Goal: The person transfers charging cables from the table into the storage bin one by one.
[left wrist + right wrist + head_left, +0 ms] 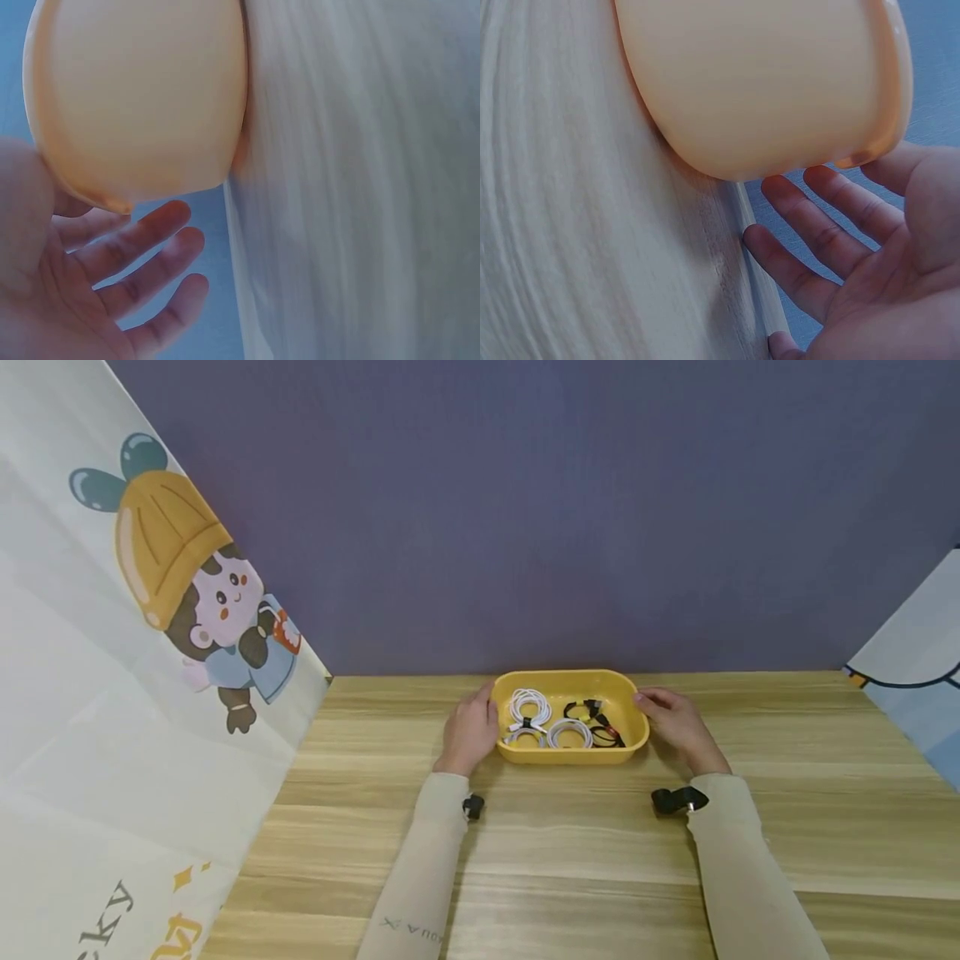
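Observation:
A yellow plastic bin point(573, 757) sits at the back of the wooden table, holding several coiled cables. Among them are a large white cable point(531, 692), another white coil point(570, 722) at the front, and two small dark cables on the right, one with a red part. My left hand point(471, 731) grips the bin's left end, thumb at the rim and the other fingers spread outside below it, as the left wrist view shows. At the right end, my right hand point(681, 727) holds the rim with its thumb, fingertips against or close to the outer wall point(757, 82).
A dark blue-grey panel point(570, 518) rises right behind the bin at the table's back edge. White printed sheets flank the wooden table point(555, 860), the left one point(75, 693) bearing a cartoon figure. Each wrist wears a small black device.

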A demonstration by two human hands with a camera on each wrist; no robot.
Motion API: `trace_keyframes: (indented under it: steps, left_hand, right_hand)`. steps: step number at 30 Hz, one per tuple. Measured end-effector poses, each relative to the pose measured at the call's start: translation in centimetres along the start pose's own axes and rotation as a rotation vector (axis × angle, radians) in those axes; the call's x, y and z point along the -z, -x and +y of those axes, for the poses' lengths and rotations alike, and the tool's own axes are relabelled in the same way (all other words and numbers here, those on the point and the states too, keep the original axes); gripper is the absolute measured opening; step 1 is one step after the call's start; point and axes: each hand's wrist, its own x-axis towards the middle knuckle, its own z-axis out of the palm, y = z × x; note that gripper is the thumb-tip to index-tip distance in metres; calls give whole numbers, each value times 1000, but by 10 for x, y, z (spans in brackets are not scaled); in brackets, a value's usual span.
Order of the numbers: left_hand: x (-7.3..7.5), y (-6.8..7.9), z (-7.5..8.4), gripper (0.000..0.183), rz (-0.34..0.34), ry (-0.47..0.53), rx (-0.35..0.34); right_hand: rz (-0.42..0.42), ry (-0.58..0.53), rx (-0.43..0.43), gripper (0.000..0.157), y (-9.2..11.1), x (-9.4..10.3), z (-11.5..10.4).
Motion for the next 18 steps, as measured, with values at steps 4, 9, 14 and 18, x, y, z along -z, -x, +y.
trace_keyframes:
  steps: [4, 9, 14, 18]
  left_hand:
    - [-1, 0, -2, 47, -45, 14, 19]
    - [0, -1, -4, 48, -47, 30, 6]
    - [4, -1, -8, 46, -52, 35, 3]
    - [9, -2, -11, 46, -64, 24, 9]
  right_hand:
    - [-8, 8, -6, 69, 0, 2, 4]
    - [-11, 4, -9, 71, -2, 1, 5]
    - [-11, 58, 19, 72, -3, 2, 3]
    - [-9, 133, 39, 74, -3, 3, 1]
